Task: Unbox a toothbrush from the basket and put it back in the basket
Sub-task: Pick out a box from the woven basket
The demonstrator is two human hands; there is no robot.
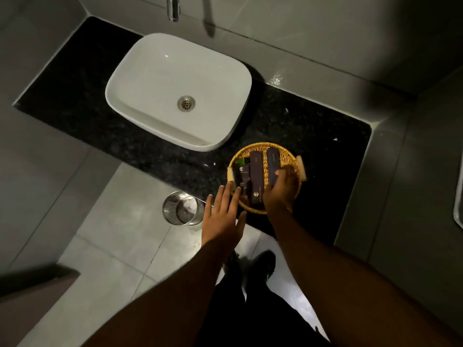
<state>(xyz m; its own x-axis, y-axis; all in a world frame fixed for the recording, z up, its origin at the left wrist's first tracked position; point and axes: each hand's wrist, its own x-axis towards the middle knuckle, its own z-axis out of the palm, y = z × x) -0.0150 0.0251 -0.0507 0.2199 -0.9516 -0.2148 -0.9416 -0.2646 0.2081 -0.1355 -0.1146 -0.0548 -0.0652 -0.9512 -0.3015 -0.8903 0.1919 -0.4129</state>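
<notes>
Dim bathroom, black granite worktop, and the wicker basket sits at its front edge beside the white basin. Right hand closes round the rightmost dark box, probably the toothbrush box, though the print is unreadable. Left hand hovers spread flat at the basket's rim, likely ready to steady it

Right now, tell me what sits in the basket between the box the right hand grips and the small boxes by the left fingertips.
In the head view, one long dark box lies between the gripped box and the small boxes, in the wicker basket.
</notes>
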